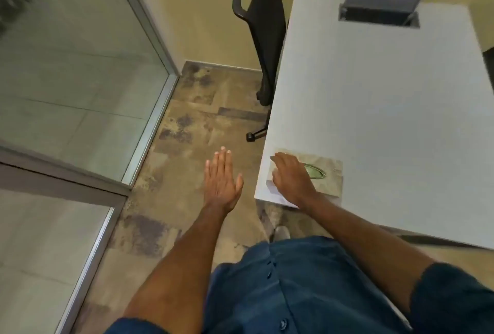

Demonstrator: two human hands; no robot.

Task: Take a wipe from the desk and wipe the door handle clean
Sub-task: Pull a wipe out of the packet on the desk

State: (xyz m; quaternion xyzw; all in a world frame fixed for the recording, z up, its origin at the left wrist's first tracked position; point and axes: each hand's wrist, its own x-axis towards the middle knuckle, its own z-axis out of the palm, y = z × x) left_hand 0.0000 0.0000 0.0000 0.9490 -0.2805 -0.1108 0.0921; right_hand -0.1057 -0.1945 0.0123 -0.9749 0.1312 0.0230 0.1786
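Scene: a person stands at the near corner of a white tabletop (387, 109), glass door (69, 71) to the left
Right hand (292, 177): fingers spread, lying over the near end of the wipe box (324, 177); clamped on nothing that can be seen
Left hand (222, 179): flat, fingers together, empty, held over the floor (187, 130) just beside the tabletop edge
Wipe: none drawn yet; the box sits at the near left corner, its oval slot (315, 171) partly uncovered
Door handle: not in view
Step in hand: likely pulling a wipe; best to pinch one sheet at the slot and draw it straight up, steadying the box with the spare hand so it does not slide off the corner
Count: one box, one chair (263, 20), one tabletop hatch (379, 7), two hands
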